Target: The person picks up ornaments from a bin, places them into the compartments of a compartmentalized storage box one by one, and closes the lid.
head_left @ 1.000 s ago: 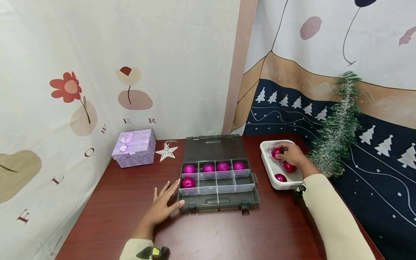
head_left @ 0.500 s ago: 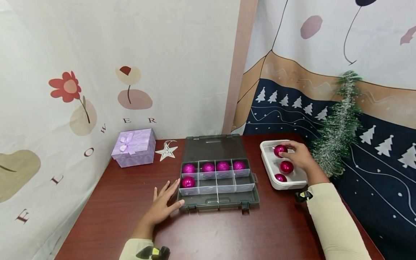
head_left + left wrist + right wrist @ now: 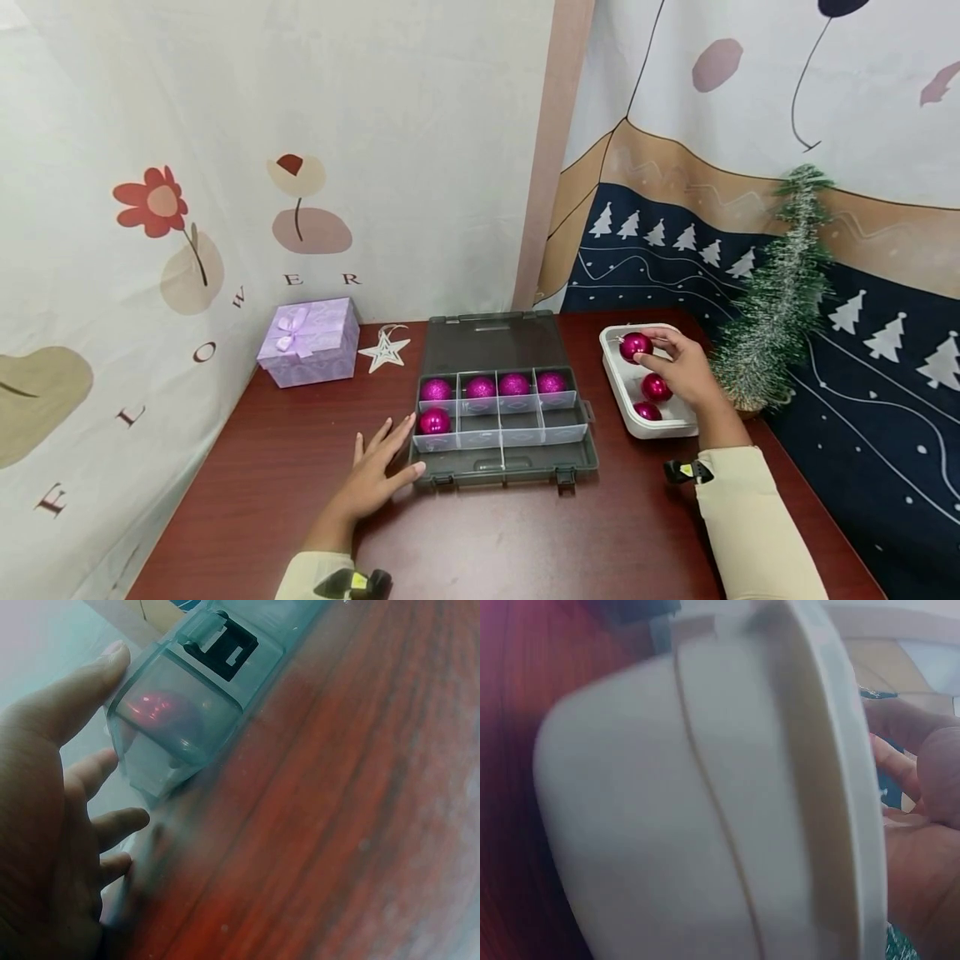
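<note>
My right hand [image 3: 684,372] pinches a shiny magenta Christmas bauble [image 3: 635,347] between thumb and fingers, over the far part of a white tray [image 3: 633,421]. Two more baubles lie in that tray, a red one [image 3: 656,387] and a magenta one [image 3: 647,411]. In the right wrist view the tray's wall [image 3: 667,787] covers most of the picture and hides the held bauble. My left hand [image 3: 372,479], fingers spread, touches the left side of a dark divided box [image 3: 510,475] with its lid open. Glittery baubles [image 3: 481,387] fill its back row; one shiny bauble [image 3: 434,421] sits in the middle row's left compartment.
A lilac gift box [image 3: 311,342] with a bow stands at the back left, beside a white star ornament [image 3: 386,350]. A small tinsel tree [image 3: 780,292] rises behind the tray at the right. Hanging printed cloth [image 3: 420,167] borders the brown table [image 3: 487,542].
My right hand has lifted the bauble slightly off the tray and turned it, its cap now showing at the left. The red bauble has shifted a little left. My left hand has stayed put.
</note>
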Action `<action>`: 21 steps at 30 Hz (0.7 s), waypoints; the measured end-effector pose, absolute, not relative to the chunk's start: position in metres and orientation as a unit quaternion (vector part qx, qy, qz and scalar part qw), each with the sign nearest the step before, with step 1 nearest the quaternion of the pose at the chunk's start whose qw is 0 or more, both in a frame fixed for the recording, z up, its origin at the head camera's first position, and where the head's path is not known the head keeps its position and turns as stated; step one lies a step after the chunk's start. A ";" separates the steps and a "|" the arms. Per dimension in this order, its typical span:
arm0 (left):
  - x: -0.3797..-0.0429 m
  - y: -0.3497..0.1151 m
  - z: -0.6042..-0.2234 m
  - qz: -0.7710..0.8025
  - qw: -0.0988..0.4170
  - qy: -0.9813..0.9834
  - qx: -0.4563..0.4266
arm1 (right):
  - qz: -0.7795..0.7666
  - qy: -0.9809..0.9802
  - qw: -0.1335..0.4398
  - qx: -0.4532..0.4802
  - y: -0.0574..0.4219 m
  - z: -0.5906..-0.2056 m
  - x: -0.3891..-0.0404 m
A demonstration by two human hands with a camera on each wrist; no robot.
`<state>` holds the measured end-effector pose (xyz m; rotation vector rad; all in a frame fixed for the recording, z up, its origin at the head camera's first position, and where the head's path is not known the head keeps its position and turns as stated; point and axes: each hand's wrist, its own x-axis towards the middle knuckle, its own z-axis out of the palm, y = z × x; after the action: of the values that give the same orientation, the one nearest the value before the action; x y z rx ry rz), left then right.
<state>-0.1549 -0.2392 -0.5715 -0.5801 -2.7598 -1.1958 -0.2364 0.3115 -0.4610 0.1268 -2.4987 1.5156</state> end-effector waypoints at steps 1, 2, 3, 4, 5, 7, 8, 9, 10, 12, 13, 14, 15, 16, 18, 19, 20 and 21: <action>-0.154 -0.239 -0.570 -0.392 0.043 -0.899 -0.191 | 0.527 -0.842 0.109 0.049 0.308 -0.461 -0.235; -0.153 -0.238 -0.568 -0.393 0.047 -0.898 -0.193 | 0.537 -0.835 0.108 0.054 0.304 -0.461 -0.234; -0.152 -0.237 -0.567 -0.391 0.051 -0.898 -0.194 | 0.549 -0.827 0.107 0.060 0.301 -0.460 -0.234; -0.151 -0.236 -0.564 -0.392 0.053 -0.898 -0.194 | 0.558 -0.821 0.106 0.066 0.297 -0.460 -0.233; -0.150 -0.235 -0.562 -0.391 0.054 -0.898 -0.193 | 0.564 -0.816 0.105 0.073 0.293 -0.459 -0.232; -0.149 -0.234 -0.559 -0.389 0.051 -0.900 -0.189 | 0.573 -0.808 0.103 0.089 0.284 -0.458 -0.231; -0.148 -0.234 -0.558 -0.386 0.047 -0.902 -0.187 | 0.576 -0.805 0.102 0.097 0.279 -0.457 -0.230; -0.148 -0.234 -0.557 -0.384 0.043 -0.904 -0.184 | 0.576 -0.804 0.101 0.104 0.274 -0.457 -0.229; -0.148 -0.234 -0.557 -0.383 0.040 -0.905 -0.181 | 0.576 -0.804 0.101 0.112 0.270 -0.456 -0.229; -0.149 -0.234 -0.557 -0.380 0.035 -0.907 -0.179 | 0.575 -0.802 0.100 0.126 0.261 -0.456 -0.228; -0.149 -0.234 -0.557 -0.379 0.033 -0.907 -0.178 | 0.573 -0.803 0.100 0.133 0.257 -0.456 -0.228; -0.150 -0.234 -0.558 -0.377 0.031 -0.909 -0.177 | 0.571 -0.803 0.100 0.138 0.253 -0.457 -0.228; -0.150 -0.234 -0.558 -0.376 0.030 -0.909 -0.176 | 0.570 -0.803 0.098 0.142 0.249 -0.458 -0.228; -0.150 -0.234 -0.558 -0.375 0.028 -0.910 -0.175 | 0.572 -0.801 0.094 0.148 0.246 -0.458 -0.228; -0.151 -0.234 -0.558 -0.374 0.023 -0.911 -0.173 | 0.575 -0.798 0.086 0.158 0.238 -0.459 -0.229; -0.151 -0.234 -0.557 -0.372 0.020 -0.912 -0.172 | 0.577 -0.796 0.082 0.162 0.235 -0.459 -0.229; -0.151 -0.234 -0.557 -0.370 0.018 -0.913 -0.171 | 0.580 -0.794 0.076 0.166 0.231 -0.460 -0.229; -0.151 -0.234 -0.556 -0.368 0.017 -0.914 -0.171 | 0.582 -0.792 0.070 0.171 0.228 -0.460 -0.229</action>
<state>-0.1507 -0.2339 -0.5560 -0.5314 -2.8406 -1.1442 -0.2285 0.2276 -0.4601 0.5159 -2.3823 1.7513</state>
